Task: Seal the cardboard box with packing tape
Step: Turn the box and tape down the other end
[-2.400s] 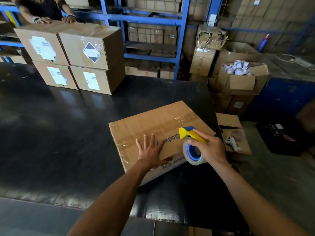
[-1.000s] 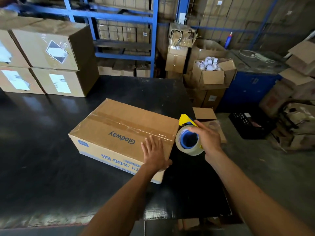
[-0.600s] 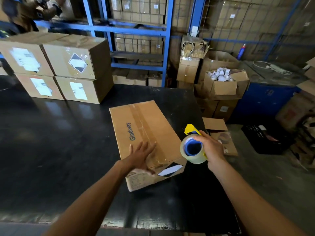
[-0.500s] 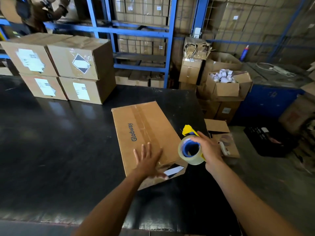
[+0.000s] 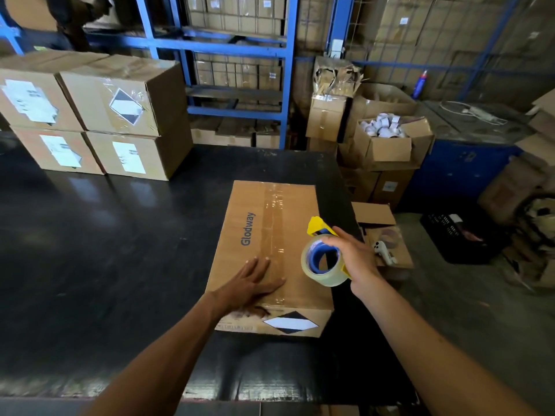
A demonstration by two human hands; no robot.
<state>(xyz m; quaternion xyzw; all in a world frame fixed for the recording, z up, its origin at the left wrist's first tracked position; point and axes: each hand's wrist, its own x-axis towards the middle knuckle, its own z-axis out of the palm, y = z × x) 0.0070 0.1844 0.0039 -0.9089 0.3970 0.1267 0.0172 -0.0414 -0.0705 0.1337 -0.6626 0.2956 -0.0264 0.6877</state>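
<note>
A brown cardboard box (image 5: 246,223) printed "Glodway" lies flat on the black table (image 5: 105,235), its long side running away from me. A clear tape strip runs along its centre seam, and a black-and-white diamond label shows on its near end face. My left hand (image 5: 255,280) rests flat, fingers spread, on the box top near the front edge. My right hand (image 5: 353,256) grips a tape dispenser (image 5: 322,256) with a yellow frame, blue core and clear roll, held just above the box's right front part.
Stacked labelled boxes (image 5: 114,121) stand at the table's back left. Blue shelving (image 5: 237,49) rises behind. To the right, off the table, are open cartons of white rolls (image 5: 384,130), a low box with a white tool (image 5: 384,253), and a black crate (image 5: 459,235).
My left hand has turned the box on the table until its long side points straight away from me. The right hand stayed beside it, holding the dispenser.
</note>
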